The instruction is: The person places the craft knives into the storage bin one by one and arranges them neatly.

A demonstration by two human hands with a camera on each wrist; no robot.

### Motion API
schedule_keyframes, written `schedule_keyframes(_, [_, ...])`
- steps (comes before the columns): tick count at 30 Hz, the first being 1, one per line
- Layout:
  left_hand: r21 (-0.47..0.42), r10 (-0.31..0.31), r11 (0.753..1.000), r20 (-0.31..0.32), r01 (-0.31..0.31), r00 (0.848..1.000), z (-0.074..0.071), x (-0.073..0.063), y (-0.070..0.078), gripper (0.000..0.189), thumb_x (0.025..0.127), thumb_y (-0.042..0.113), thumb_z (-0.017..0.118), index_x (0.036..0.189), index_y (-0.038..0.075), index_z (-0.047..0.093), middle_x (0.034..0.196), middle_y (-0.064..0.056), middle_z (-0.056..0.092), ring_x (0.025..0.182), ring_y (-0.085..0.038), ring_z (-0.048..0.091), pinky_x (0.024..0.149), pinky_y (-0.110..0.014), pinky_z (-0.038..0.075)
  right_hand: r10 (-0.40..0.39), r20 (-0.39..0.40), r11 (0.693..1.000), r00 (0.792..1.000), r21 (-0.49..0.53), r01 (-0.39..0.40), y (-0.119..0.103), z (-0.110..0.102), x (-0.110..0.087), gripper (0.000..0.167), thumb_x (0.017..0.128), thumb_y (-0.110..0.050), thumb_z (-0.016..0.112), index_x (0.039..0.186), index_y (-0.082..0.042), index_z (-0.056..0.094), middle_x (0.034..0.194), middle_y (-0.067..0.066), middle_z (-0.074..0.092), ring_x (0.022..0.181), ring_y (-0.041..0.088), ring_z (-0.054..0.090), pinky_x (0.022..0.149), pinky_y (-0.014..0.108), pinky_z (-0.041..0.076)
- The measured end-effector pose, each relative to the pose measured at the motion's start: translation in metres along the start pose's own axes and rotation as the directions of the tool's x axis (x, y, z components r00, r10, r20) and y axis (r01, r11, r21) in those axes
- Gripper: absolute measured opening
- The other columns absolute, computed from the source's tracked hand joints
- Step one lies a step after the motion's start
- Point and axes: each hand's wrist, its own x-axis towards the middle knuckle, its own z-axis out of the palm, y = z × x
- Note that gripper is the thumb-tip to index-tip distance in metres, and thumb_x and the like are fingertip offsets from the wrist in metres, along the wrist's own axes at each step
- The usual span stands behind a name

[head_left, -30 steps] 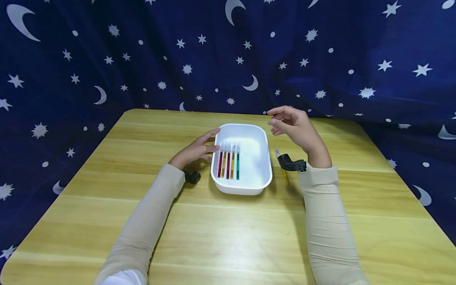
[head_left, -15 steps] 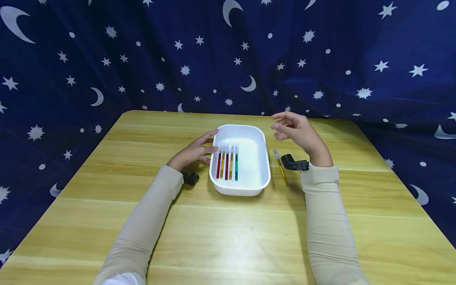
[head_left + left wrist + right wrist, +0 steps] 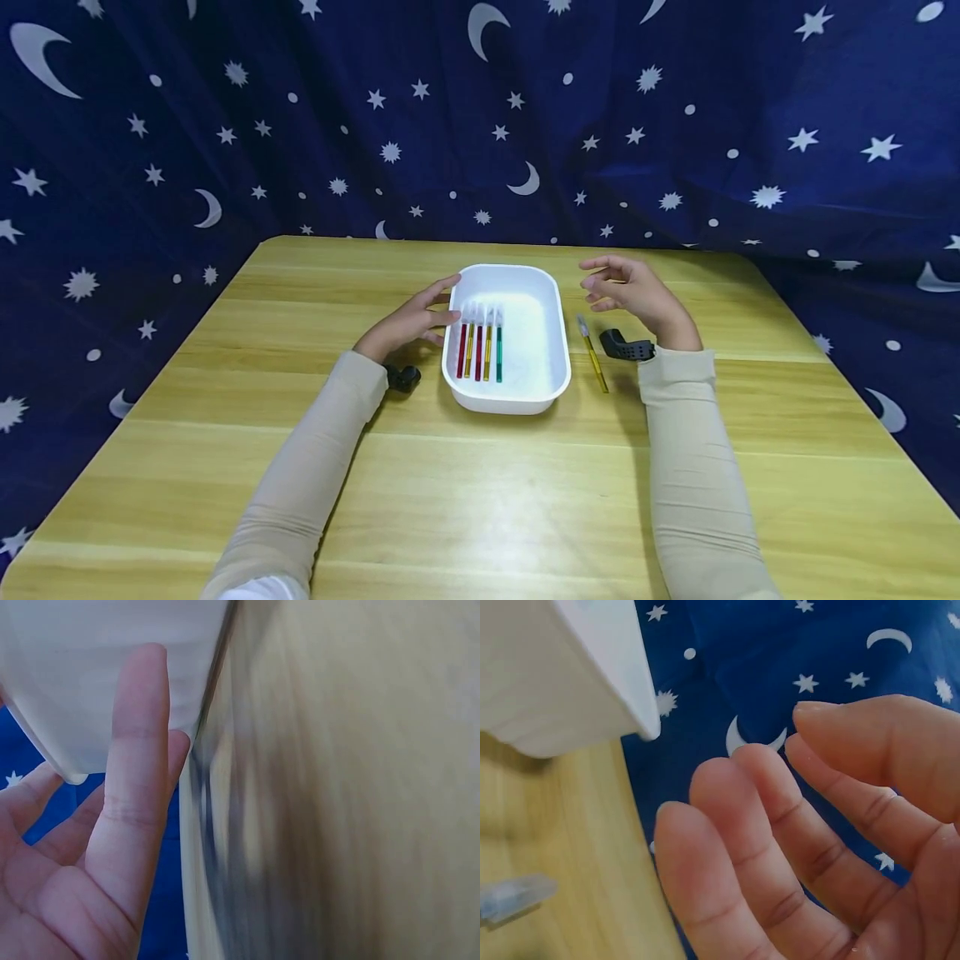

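Observation:
A white plastic tray (image 3: 527, 405) holds several slim craft knives (image 3: 478, 352) with red, gold and green metallic handles and clear caps, lined up along its left side. My left hand (image 3: 405, 323) rests at the tray's left rim, fingers spread and fairly straight; in the left wrist view they lie along its outer wall. A gold craft knife (image 3: 594, 357) with a clear cap lies on the table, right of the tray. Above and behind it hovers my right hand (image 3: 637, 293), its fingers loosely bent, with nothing between thumb and fingertips. The right wrist view catches the clear cap (image 3: 517, 896).
The wooden table (image 3: 480, 500) runs back to a dark blue curtain (image 3: 337, 100) with moons and stars. A black wrist camera mount (image 3: 628, 346) sticks out by the right wrist, close to the gold knife, and another black mount (image 3: 405, 379) sits at the left wrist.
My right hand has come down and slightly to the right, nearer the gold craft knife. The left hand and the tray keep their places.

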Motion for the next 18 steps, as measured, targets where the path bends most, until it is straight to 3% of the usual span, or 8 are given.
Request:
schedule_keyframes(4, [-0.006, 0.001, 1.000, -0.004, -0.001, 1.000, 0.000, 0.000, -0.001, 0.076, 0.112, 0.016, 0.057, 0.176, 0.023, 0.016, 0.173, -0.020, 0.030, 0.137, -0.041, 0.056, 0.098, -0.049, 0.060, 0.020, 0.007, 1.000, 1.000, -0.008, -0.020, 0.009, -0.001, 0.002, 0.048, 0.110, -0.009, 0.065, 0.151, 0.010, 0.049, 0.113, 0.005, 0.066, 0.095, 0.017, 0.069, 0.089, 0.035, 0.064])
schedule_keyframes(11, [-0.004, -0.003, 1.000, -0.007, 0.003, 1.000, 0.001, -0.002, -0.001, 0.076, 0.112, 0.015, 0.056, 0.176, 0.021, 0.015, 0.173, -0.021, 0.028, 0.138, -0.042, 0.056, 0.097, -0.048, 0.061, 0.064, 0.049, 0.998, 0.997, -0.001, -0.064, 0.022, 0.001, 0.003, 0.052, 0.106, 0.001, 0.063, 0.153, 0.014, 0.044, 0.121, 0.017, 0.064, 0.094, 0.013, 0.068, 0.083, 0.028, 0.061])
schedule_keyframes(18, [-0.009, 0.006, 1.000, -0.006, -0.006, 1.000, 0.002, -0.002, -0.001, 0.076, 0.113, 0.015, 0.055, 0.176, 0.021, 0.014, 0.174, -0.021, 0.027, 0.138, -0.042, 0.055, 0.097, -0.048, 0.060, 0.092, 0.058, 0.996, 0.994, -0.020, -0.091, 0.032, 0.000, 0.004, 0.052, 0.105, 0.001, 0.063, 0.152, 0.014, 0.045, 0.130, 0.026, 0.059, 0.095, 0.013, 0.066, 0.084, 0.029, 0.061])
